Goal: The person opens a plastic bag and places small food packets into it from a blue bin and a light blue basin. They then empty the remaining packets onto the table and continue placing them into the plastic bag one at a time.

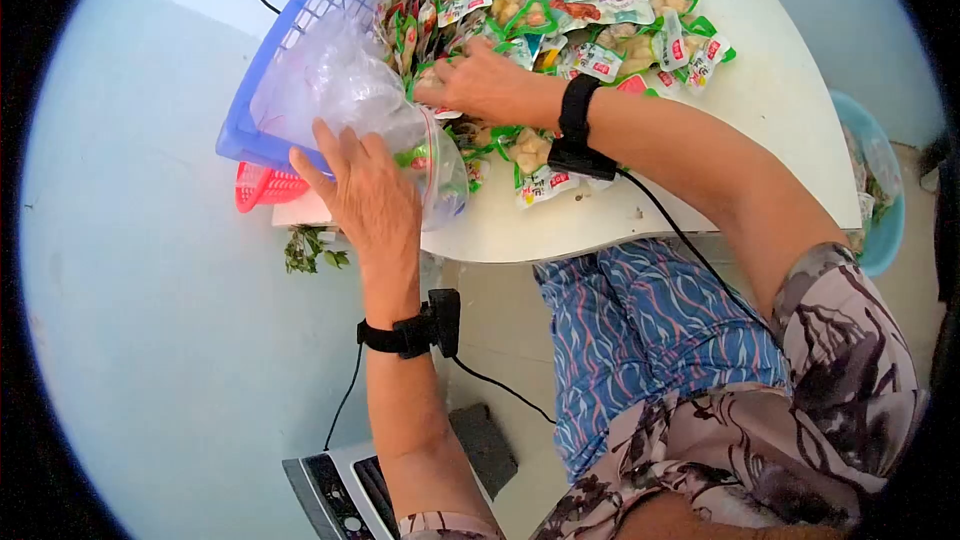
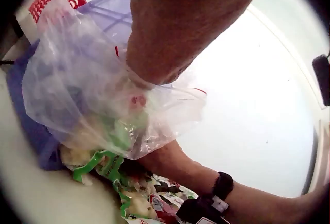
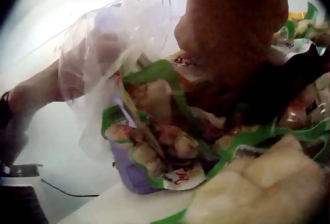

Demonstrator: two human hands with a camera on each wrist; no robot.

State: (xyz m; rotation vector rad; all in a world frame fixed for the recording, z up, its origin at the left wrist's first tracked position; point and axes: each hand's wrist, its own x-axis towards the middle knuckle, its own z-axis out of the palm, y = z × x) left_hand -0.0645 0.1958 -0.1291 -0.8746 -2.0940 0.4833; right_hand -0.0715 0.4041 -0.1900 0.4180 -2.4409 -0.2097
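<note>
A clear plastic bag (image 1: 345, 75) with a red line near its mouth lies over the blue basket's front. My left hand (image 1: 370, 195) is at this bag, back of the hand up and fingers spread, with the thumb hidden; the bag bunches around it in the left wrist view. Just to the right, my right hand (image 1: 480, 85) grips a green-edged snack packet (image 1: 428, 83) with curled fingers, beside the bag. Through the right wrist view, pale chunks show inside nearby packets (image 3: 268, 183).
Many sealed packets (image 1: 610, 15) are heaped across the white table (image 1: 775, 60). The blue basket (image 1: 240, 130) stands at the left with a red basket (image 1: 262, 185) below it. A light-blue tub (image 1: 890, 240) is at the far right.
</note>
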